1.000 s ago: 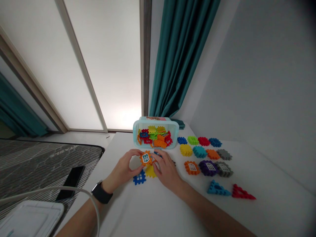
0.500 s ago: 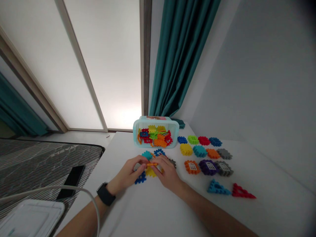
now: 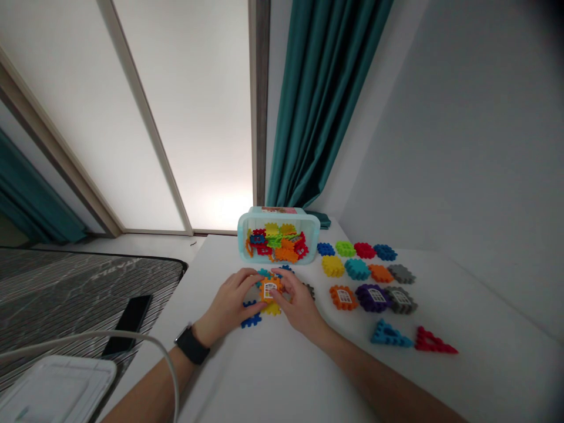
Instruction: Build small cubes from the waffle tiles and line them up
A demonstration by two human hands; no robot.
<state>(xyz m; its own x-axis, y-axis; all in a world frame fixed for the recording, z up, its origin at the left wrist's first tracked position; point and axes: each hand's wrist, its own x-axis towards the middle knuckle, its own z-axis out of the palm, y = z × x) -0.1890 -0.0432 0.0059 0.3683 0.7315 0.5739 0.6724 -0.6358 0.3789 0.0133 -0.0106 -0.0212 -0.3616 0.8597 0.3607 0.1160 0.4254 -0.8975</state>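
Between my two hands is an orange toothed building tile (image 3: 270, 288) with a white window in it, its face turned up toward me. My left hand (image 3: 232, 296) grips its left side, thumb at the lower edge and fingers at the top. Closed on its right side is my right hand (image 3: 300, 305). Beneath and around lie a dark blue tile (image 3: 251, 314), a yellow tile (image 3: 272, 309), a turquoise tile (image 3: 264, 273) and another blue tile (image 3: 286, 268), partly covered by my hands. A grey tile (image 3: 311, 290) peeks out beside my right hand.
A pale blue tub (image 3: 241, 241) of mixed tiles stands at the back. To the right lie rows of coloured tiles, among them a purple window tile (image 3: 372, 298), a blue triangle (image 3: 390, 334) and a red triangle (image 3: 434, 341). A white cable (image 3: 150, 336) arcs across the lower left.
The orange tile, seen edge-on before, has been tilted so its window face shows. My hands have turned with it and now hold it by opposite sides.
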